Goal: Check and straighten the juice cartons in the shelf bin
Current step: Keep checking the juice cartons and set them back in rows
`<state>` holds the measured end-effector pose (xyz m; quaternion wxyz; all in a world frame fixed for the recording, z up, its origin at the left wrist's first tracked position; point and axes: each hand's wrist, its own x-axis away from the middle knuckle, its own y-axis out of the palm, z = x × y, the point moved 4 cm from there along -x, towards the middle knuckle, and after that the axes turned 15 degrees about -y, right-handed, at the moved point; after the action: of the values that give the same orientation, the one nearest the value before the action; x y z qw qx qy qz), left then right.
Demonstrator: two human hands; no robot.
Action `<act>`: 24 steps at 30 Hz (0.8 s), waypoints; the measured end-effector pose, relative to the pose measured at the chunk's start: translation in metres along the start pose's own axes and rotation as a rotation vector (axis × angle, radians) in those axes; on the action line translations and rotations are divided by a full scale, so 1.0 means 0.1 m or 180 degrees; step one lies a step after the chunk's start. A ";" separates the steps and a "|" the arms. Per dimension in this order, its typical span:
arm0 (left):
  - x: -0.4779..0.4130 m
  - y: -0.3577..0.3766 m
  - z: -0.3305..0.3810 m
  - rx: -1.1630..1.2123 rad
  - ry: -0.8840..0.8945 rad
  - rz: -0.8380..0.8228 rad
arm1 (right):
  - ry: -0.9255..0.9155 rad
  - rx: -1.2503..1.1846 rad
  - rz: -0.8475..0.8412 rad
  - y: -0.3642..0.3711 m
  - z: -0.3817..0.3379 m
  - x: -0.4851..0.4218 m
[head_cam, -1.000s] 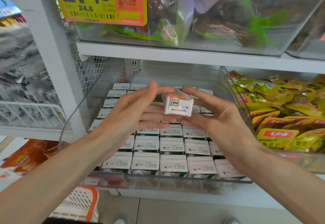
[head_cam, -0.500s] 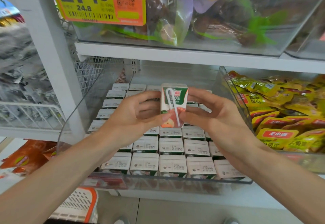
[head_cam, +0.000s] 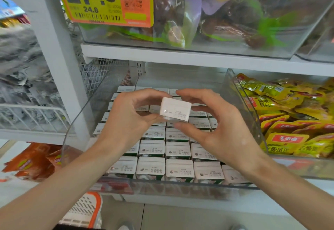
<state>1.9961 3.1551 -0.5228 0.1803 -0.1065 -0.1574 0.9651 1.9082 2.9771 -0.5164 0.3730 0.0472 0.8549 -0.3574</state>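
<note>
A small juice carton (head_cam: 175, 109) is held above the clear shelf bin (head_cam: 162, 187), its white top with printed date turned toward me. My left hand (head_cam: 130, 119) grips its left side with thumb and curled fingers. My right hand (head_cam: 213, 130) holds its right side, fingers curved over the top and thumb beneath. Below them, several rows of juice cartons (head_cam: 179, 171) stand upright in the bin, tops showing. The hands hide part of the middle rows.
A clear bin of yellow snack packets (head_cam: 289, 121) sits right of the juice bin. Above is a shelf board (head_cam: 180, 58) with a bin of bagged goods and a yellow price tag (head_cam: 103, 0). A wire basket (head_cam: 27, 117) is left; a white-orange basket (head_cam: 85, 211) is below.
The carton was turned in both hands: first its bottom faced me, then its front with the straw, and now its white dated top. It stays above the bin's middle.
</note>
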 end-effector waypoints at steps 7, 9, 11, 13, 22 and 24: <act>-0.04 -0.06 -0.02 -0.0311 -0.0318 0.0228 | -0.0057 0.0260 0.0128 0.08 0.04 -0.15; -0.09 -0.18 -0.11 -0.0350 -0.0600 0.0431 | 0.0174 0.0228 0.0183 0.11 0.14 -0.21; -0.11 -0.29 -0.21 -0.0495 -0.0832 0.0500 | 0.0392 0.0115 0.0254 0.17 0.24 -0.30; -0.12 -0.35 -0.32 -0.0654 -0.1017 0.0384 | 0.0563 0.0016 0.0323 0.22 0.33 -0.40; -0.17 -0.41 -0.47 -0.0532 -0.1083 0.0182 | 0.0818 0.0132 -0.0191 0.43 0.64 -0.79; -0.18 -0.42 -0.48 -0.0575 -0.1107 0.0198 | 0.0941 0.0192 -0.0460 0.49 0.70 -0.81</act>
<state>2.0381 3.1984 -0.5501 0.1102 0.0413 -0.2688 0.9560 2.0259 2.9838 -0.5227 0.2150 0.0489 0.8905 -0.3979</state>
